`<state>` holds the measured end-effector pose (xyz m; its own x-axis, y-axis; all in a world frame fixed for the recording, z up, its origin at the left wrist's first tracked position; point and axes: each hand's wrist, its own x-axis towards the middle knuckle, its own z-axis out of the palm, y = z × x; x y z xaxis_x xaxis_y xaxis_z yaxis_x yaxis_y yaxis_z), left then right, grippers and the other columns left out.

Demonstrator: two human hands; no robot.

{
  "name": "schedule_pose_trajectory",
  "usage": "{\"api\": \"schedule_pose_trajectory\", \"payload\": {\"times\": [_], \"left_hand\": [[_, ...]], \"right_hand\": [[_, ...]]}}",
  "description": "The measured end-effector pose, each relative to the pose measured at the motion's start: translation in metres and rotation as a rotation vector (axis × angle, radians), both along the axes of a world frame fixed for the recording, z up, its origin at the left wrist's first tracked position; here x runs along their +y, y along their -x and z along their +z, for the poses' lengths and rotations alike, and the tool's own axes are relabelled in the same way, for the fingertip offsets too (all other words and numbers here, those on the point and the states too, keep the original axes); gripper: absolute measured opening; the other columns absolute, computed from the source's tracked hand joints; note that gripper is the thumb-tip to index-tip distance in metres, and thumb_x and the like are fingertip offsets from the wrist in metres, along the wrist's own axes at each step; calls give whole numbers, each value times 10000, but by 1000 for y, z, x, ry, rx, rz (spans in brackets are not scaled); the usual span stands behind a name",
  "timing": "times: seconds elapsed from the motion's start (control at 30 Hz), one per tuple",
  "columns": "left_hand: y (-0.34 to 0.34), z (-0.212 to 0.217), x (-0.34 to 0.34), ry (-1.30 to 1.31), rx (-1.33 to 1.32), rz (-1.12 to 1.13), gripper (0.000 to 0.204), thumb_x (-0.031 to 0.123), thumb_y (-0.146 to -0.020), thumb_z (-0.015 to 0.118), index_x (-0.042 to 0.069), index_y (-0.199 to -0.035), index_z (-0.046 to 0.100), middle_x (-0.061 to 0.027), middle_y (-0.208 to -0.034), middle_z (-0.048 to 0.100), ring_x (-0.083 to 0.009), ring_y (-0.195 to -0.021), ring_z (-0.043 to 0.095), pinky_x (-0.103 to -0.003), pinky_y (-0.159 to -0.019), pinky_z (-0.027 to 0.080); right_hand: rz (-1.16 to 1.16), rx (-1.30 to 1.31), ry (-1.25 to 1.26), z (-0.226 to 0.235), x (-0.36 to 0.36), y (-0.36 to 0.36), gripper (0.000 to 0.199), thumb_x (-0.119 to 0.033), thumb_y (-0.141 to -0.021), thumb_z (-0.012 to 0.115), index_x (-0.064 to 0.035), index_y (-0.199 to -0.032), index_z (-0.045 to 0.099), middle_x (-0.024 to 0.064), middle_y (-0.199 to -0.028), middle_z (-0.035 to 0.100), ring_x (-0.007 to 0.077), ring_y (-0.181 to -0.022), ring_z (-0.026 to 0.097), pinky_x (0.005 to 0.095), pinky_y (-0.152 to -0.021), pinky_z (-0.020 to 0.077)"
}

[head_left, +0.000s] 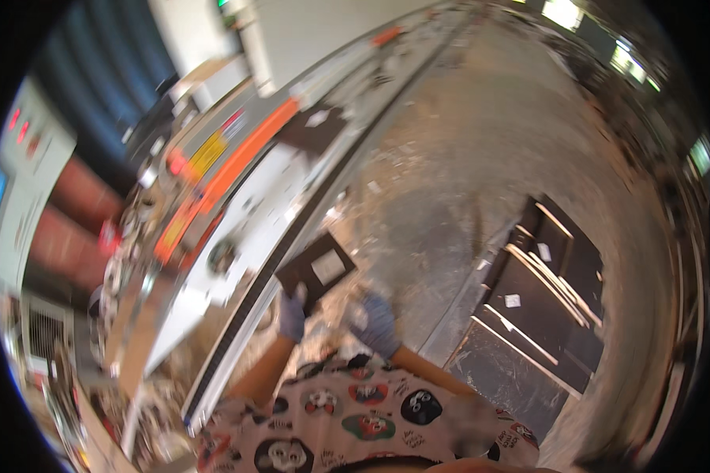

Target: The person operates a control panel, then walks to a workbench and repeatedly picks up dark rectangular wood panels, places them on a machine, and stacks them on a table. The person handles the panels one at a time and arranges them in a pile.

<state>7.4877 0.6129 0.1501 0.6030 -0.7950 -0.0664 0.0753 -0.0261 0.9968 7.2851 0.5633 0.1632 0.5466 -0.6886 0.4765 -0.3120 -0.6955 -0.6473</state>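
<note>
head view: our left hand [291, 316] gripped the board [306, 268]; we couldn't tell if our right hand [375, 325] was open; two-handed support seemed steadiest.

A dark brown rectangular panel [300, 276] with a white label [329, 268] sits slantwise in the left grip [291, 317].

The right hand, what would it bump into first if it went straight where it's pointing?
Probably the dark board with the pale label, held by the left hand. The right hand seems to point up-left toward it, but depth is unclear, so it might pass over or under.
</note>
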Motion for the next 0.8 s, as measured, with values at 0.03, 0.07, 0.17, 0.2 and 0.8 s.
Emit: {"api": "schedule_pose_trajectory", "payload": {"times": [0.03,0.07,0.17,0.2,0.8], "left_hand": [[-28,5,10,11,-107,52,441,260,-863,523,0,-1204,418,-107,-1116,526,-181,-1001,490,-310,-881,379],[-60,2,28,3,-215,139,474,278,-869,507,13,-1242,383,-111,-1153,502,-191,-1035,472,-311,-902,365],[-117,40,76,-65,280,451,527,414,-825,540,118,-1233,388,-80,-1147,499,-188,-978,511,-340,-809,427],[-161,10,103,-36,62,512,484,435,-807,557,172,-1189,420,-52,-1070,537,-162,-908,543,-348,-708,452],[-285,31,129,-842,-976,813,388,402,-679,661,271,-1038,596,-17,-1076,560,-210,-1028,486,-385,-888,328]], "right_hand": [[-16,23,-57,-3,3,-6,527,-377,-752,600,-63,-1162,494,179,-1205,450,326,-1098,428,408,-949,320],[7,41,-108,-15,8,-17,503,-340,-753,608,-60,-1156,497,184,-1190,461,330,-1092,432,401,-940,332],[69,19,-206,-46,21,-26,379,-203,-748,629,-47,-1080,530,166,-1147,496,320,-1064,462,383,-917,356],[112,50,-226,-43,33,-31,371,-193,-746,633,-47,-1071,532,164,-1147,498,316,-1065,463,381,-915,360],[-8,93,-533,-70,83,-51,349,-206,-770,610,-16,-1052,528,160,-1089,501,292,-1028,482,354,-890,372]]}}
